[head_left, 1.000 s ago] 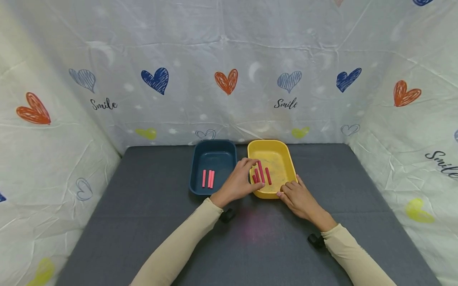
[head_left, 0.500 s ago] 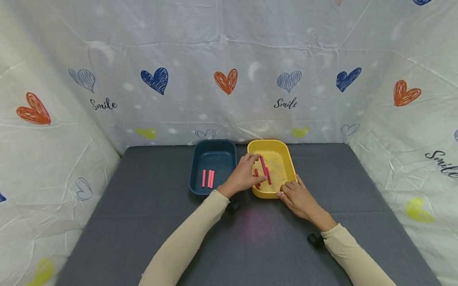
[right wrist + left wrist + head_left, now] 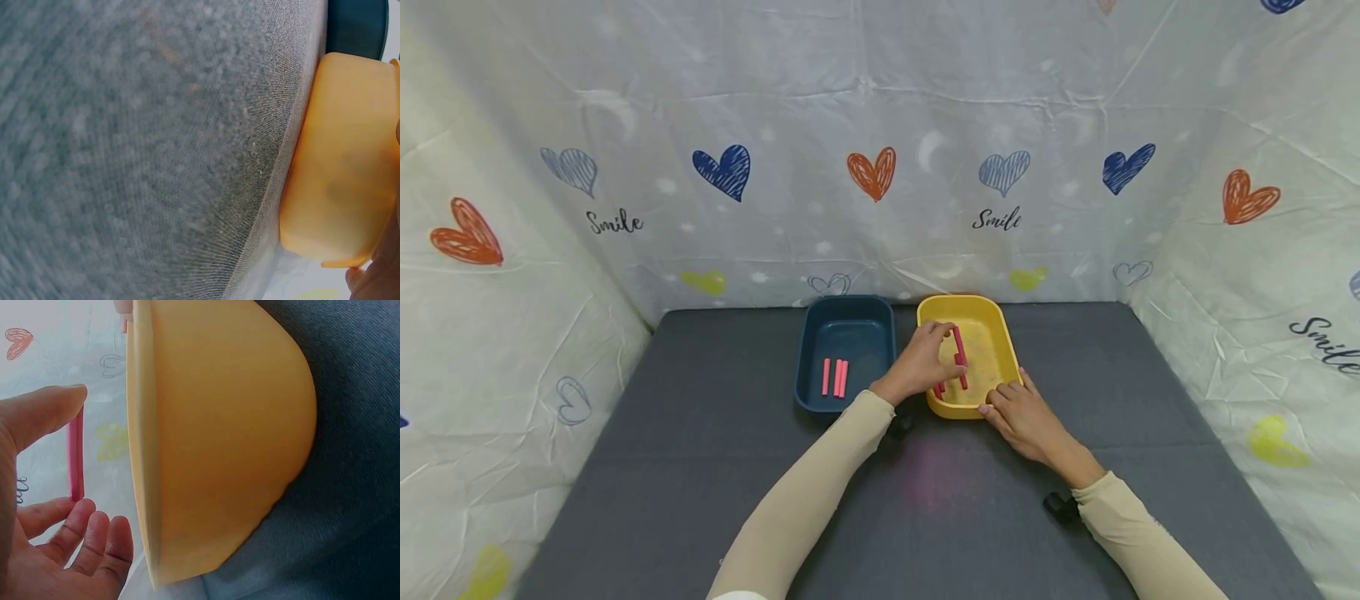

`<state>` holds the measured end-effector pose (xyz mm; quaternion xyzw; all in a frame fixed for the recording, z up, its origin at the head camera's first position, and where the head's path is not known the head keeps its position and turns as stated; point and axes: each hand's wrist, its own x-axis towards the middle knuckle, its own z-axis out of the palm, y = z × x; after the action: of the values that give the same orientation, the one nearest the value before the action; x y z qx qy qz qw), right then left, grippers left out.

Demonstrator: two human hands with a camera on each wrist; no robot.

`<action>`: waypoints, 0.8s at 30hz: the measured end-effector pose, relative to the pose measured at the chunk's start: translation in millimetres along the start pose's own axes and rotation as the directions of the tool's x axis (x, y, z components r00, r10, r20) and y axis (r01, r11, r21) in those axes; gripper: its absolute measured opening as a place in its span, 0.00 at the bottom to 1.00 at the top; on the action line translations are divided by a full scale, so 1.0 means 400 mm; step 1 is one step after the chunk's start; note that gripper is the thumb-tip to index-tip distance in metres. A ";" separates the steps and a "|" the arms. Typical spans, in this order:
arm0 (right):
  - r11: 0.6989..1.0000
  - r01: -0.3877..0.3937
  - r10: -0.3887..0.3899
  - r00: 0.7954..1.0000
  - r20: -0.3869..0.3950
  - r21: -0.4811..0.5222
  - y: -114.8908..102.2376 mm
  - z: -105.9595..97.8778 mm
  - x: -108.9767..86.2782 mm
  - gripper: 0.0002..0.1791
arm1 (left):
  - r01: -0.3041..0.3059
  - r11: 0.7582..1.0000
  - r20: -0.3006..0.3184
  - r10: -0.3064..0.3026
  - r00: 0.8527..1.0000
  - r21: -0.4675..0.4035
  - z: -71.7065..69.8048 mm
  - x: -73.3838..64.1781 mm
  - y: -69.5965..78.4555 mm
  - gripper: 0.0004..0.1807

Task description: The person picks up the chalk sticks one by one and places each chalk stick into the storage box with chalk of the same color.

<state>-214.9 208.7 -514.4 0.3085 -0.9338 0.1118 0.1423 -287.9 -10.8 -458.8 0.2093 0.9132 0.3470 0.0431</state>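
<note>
My left hand (image 3: pixel 919 362) is over the yellow tray (image 3: pixel 992 337). It holds a dark pink chalk stick (image 3: pixel 959 345) by its two ends, thumb at one and fingertips at the other; the left wrist view shows this chalk stick (image 3: pixel 75 456) above the rim. Under that hand, another dark red chalk stick (image 3: pixel 962 381) lies in the tray, and a further chalk stick (image 3: pixel 939 390) is partly covered. My right hand (image 3: pixel 1028 423) grips the tray's near right corner, fingers over the rim. At the right wrist view's edge, only part of this hand (image 3: pixel 381 275) appears.
Left of the yellow tray stands a dark blue tray (image 3: pixel 850 329) with light pink chalk sticks (image 3: pixel 840 379) lying in it. A grey cloth (image 3: pixel 730 383) covers the table and bears a pink smudge (image 3: pixel 934 475). Behind hangs a white curtain (image 3: pixel 805 233) printed with hearts.
My left hand has moved right across the yellow tray with the chalk stick, now above the rightmost stick there. The right hand has stayed on the rim.
</note>
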 end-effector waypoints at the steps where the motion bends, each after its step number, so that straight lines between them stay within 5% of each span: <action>1: 1.000 0.001 -0.001 1.000 0.000 -0.002 0.000 0.000 0.000 0.11 | 0.003 1.000 0.005 -0.003 1.000 0.006 0.003 0.003 0.001 0.44; 24: 1.000 0.014 -0.014 1.000 -0.007 -0.027 -0.006 -0.002 0.003 0.11 | 0.014 0.998 0.044 -0.017 0.999 0.056 0.039 0.033 0.004 0.44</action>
<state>-214.1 206.4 -513.0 0.3127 -0.9326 0.0992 0.1506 -295.8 5.4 -468.7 0.2110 0.9229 0.3164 0.0603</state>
